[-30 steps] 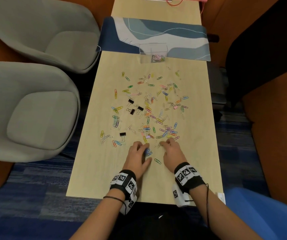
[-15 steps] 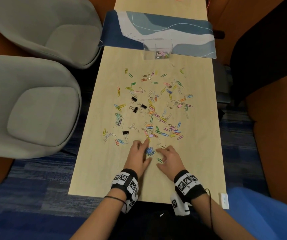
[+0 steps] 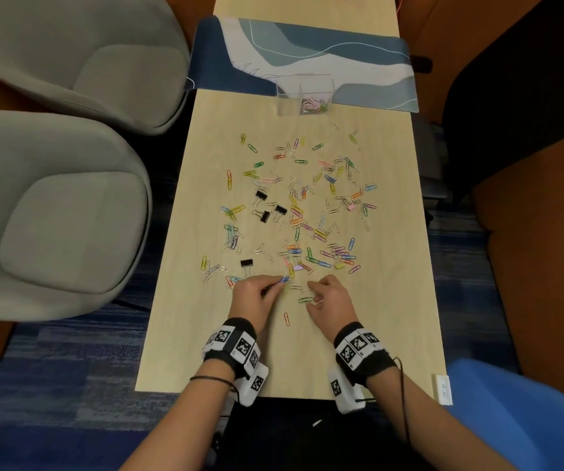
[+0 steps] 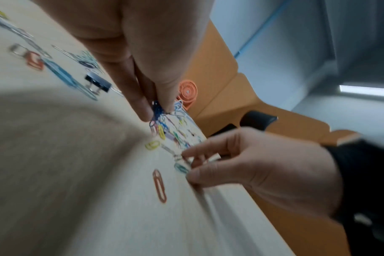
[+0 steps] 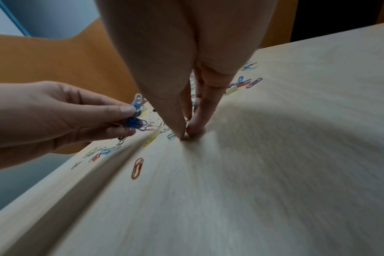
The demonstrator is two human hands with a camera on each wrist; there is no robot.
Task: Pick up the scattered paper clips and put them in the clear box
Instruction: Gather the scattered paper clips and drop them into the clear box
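Observation:
Many coloured paper clips (image 3: 307,212) lie scattered over the middle of the light wooden table (image 3: 392,300). The clear box (image 3: 287,96) stands at the far end with several clips inside. My left hand (image 3: 282,280) (image 4: 157,110) (image 5: 131,117) pinches a small bunch of blue clips just above the table. My right hand (image 3: 312,294) (image 5: 185,135) (image 4: 187,164) has thumb and forefinger tips together on the tabletop, pinching a silver clip. A green clip (image 3: 305,299) lies by the thumb. An orange clip (image 3: 286,318) (image 5: 137,168) lies nearer me, between the hands.
Black binder clips (image 3: 260,196) lie among the paper clips on the left. A blue patterned mat (image 3: 307,52) covers the far end under the box. Two grey armchairs (image 3: 69,215) stand left of the table, and a blue seat (image 3: 511,419) is at the near right.
My left hand has gone from lying over the blue clips to pinching them up off the table. My right hand has closed its fingertips on a silver clip beside the green one.

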